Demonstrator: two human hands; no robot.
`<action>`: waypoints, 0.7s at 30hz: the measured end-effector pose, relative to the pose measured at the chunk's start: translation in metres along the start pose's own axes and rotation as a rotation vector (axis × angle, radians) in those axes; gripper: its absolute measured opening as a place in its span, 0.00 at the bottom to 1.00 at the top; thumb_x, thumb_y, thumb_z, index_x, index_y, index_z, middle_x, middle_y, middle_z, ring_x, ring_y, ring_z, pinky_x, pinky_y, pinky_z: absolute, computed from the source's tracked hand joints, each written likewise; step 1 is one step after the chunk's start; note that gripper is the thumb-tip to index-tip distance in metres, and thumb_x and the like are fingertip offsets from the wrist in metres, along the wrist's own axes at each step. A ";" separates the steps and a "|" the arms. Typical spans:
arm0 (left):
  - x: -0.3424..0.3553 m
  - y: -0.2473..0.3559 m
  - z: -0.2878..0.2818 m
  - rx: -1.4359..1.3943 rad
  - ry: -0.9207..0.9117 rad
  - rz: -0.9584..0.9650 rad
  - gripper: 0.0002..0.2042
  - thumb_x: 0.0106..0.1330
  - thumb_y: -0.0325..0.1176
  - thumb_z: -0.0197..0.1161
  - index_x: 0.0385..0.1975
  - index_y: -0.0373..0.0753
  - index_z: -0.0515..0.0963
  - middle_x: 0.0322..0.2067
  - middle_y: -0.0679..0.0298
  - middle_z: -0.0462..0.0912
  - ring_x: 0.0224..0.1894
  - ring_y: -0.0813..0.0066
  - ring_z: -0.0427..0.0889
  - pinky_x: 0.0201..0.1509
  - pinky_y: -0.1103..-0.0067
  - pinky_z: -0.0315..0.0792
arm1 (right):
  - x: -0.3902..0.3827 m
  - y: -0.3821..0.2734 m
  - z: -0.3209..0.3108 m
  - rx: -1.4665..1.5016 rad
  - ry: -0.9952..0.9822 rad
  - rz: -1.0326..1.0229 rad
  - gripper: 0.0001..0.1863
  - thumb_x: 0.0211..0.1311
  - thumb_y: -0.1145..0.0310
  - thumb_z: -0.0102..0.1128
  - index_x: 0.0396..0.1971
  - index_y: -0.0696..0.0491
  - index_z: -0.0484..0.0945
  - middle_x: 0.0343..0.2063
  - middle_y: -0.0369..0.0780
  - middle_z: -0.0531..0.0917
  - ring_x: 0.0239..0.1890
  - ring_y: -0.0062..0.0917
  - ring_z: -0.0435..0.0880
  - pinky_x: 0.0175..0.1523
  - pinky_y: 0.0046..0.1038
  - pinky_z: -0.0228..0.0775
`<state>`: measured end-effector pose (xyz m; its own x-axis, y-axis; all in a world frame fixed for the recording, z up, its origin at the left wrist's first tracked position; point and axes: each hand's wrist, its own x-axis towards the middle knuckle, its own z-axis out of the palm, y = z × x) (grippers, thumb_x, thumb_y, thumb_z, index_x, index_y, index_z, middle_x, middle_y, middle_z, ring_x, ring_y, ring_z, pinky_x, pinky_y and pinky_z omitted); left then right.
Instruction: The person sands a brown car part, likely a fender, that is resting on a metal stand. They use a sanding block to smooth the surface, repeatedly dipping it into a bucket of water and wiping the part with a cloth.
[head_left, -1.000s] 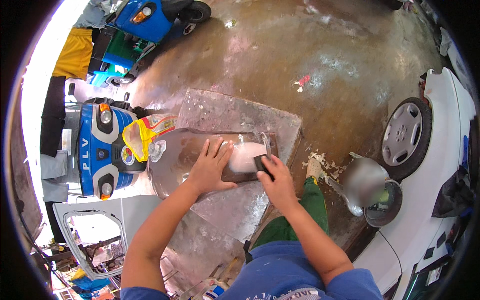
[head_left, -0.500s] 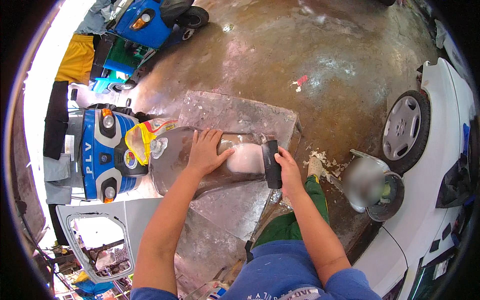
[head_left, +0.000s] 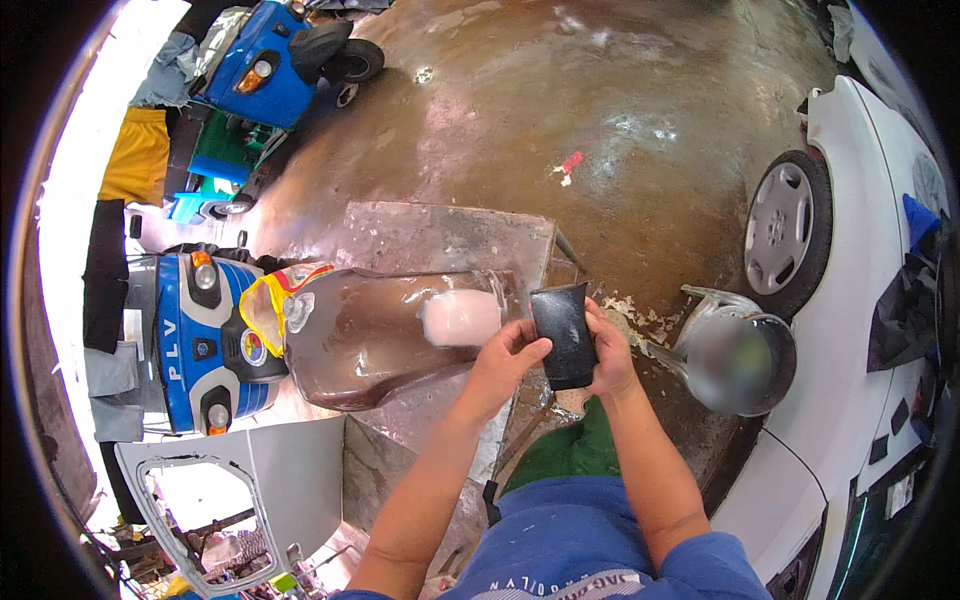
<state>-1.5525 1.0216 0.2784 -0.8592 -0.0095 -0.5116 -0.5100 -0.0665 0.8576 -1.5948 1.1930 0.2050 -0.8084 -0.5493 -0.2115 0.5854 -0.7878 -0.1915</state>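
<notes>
A black sheet of sandpaper (head_left: 563, 338), dusted with pale residue, is held up in front of me between both hands. My left hand (head_left: 505, 362) is closed on its left edge, thumb in front. At the right edge, my right hand (head_left: 612, 352) grips it with most fingers behind, partly hidden. To the left of my hands lies a glossy brown curved panel (head_left: 375, 330), wet-looking, with a pale pink patch (head_left: 463, 318) near its right end. Neither hand touches the panel.
A worn worktable (head_left: 510, 230) carries the panel. A yellow bag (head_left: 262, 305) lies by its left end, near a blue vehicle front (head_left: 190, 340). A grey door shell (head_left: 310, 470) stands lower left. Right are a metal bucket (head_left: 785, 370) and a white car (head_left: 880, 180).
My left hand has left the panel and moved right to take hold of the sandpaper. The right hand has brought the sandpaper off the panel's end and turned its face up.
</notes>
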 end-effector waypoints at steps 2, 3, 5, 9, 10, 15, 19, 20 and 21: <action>-0.004 -0.004 0.012 0.059 -0.006 0.014 0.13 0.75 0.35 0.66 0.52 0.33 0.81 0.43 0.66 0.85 0.47 0.78 0.82 0.53 0.76 0.76 | -0.010 -0.009 -0.016 -0.062 -0.008 0.014 0.21 0.76 0.67 0.50 0.65 0.57 0.71 0.56 0.45 0.83 0.54 0.29 0.86 0.61 0.33 0.81; -0.006 -0.006 0.018 0.108 0.006 0.027 0.14 0.74 0.35 0.67 0.52 0.33 0.81 0.43 0.65 0.85 0.46 0.78 0.82 0.53 0.76 0.76 | -0.016 -0.014 -0.020 -0.116 0.005 0.019 0.21 0.76 0.67 0.51 0.65 0.57 0.71 0.57 0.44 0.83 0.55 0.29 0.85 0.62 0.33 0.79; -0.007 -0.008 0.025 0.275 0.082 0.090 0.14 0.72 0.33 0.67 0.52 0.31 0.81 0.43 0.62 0.86 0.45 0.76 0.83 0.51 0.75 0.77 | -0.021 -0.017 -0.025 -0.388 0.109 -0.071 0.22 0.76 0.68 0.54 0.66 0.58 0.71 0.58 0.44 0.82 0.58 0.28 0.83 0.66 0.32 0.76; -0.002 -0.005 0.048 0.583 0.246 0.192 0.15 0.70 0.30 0.67 0.53 0.30 0.80 0.44 0.55 0.85 0.46 0.68 0.86 0.49 0.73 0.79 | -0.040 -0.032 -0.012 -0.873 0.379 -0.313 0.29 0.77 0.69 0.57 0.73 0.62 0.64 0.65 0.47 0.77 0.69 0.30 0.74 0.75 0.34 0.63; 0.001 -0.004 0.058 0.624 0.256 0.190 0.15 0.70 0.30 0.67 0.53 0.30 0.80 0.44 0.53 0.85 0.47 0.65 0.86 0.49 0.72 0.80 | -0.046 -0.030 -0.007 -0.874 0.391 -0.322 0.30 0.77 0.68 0.57 0.73 0.63 0.63 0.66 0.47 0.77 0.70 0.31 0.74 0.75 0.34 0.62; 0.020 -0.010 0.114 0.415 -0.042 0.188 0.15 0.74 0.29 0.62 0.57 0.29 0.77 0.51 0.53 0.81 0.52 0.65 0.84 0.56 0.70 0.77 | -0.072 -0.071 -0.008 -1.065 0.366 -0.273 0.34 0.74 0.62 0.61 0.72 0.64 0.63 0.61 0.50 0.79 0.64 0.32 0.77 0.70 0.32 0.65; 0.044 -0.030 0.158 0.267 -0.292 0.024 0.17 0.76 0.34 0.62 0.59 0.31 0.77 0.53 0.59 0.81 0.55 0.72 0.80 0.60 0.72 0.75 | -0.108 -0.135 -0.020 -1.109 0.443 -0.230 0.28 0.71 0.61 0.65 0.63 0.62 0.72 0.51 0.46 0.85 0.53 0.31 0.83 0.62 0.34 0.73; 0.049 -0.027 0.174 0.297 -0.367 -0.042 0.18 0.76 0.35 0.63 0.60 0.32 0.77 0.54 0.58 0.81 0.56 0.71 0.79 0.61 0.72 0.75 | -0.120 -0.150 -0.037 -1.150 0.466 -0.239 0.26 0.69 0.60 0.67 0.59 0.62 0.75 0.48 0.44 0.86 0.51 0.30 0.84 0.59 0.33 0.74; 0.054 -0.023 0.181 0.331 -0.427 -0.105 0.19 0.76 0.36 0.63 0.60 0.32 0.77 0.54 0.57 0.81 0.56 0.71 0.79 0.61 0.71 0.74 | -0.129 -0.167 -0.040 -1.168 0.522 -0.148 0.25 0.69 0.60 0.67 0.57 0.62 0.76 0.47 0.45 0.86 0.50 0.30 0.84 0.59 0.34 0.75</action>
<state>-1.5942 1.2033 0.2405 -0.7085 0.3902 -0.5881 -0.5210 0.2729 0.8088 -1.5858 1.4069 0.2260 -0.9053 -0.0956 -0.4139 0.4135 0.0241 -0.9102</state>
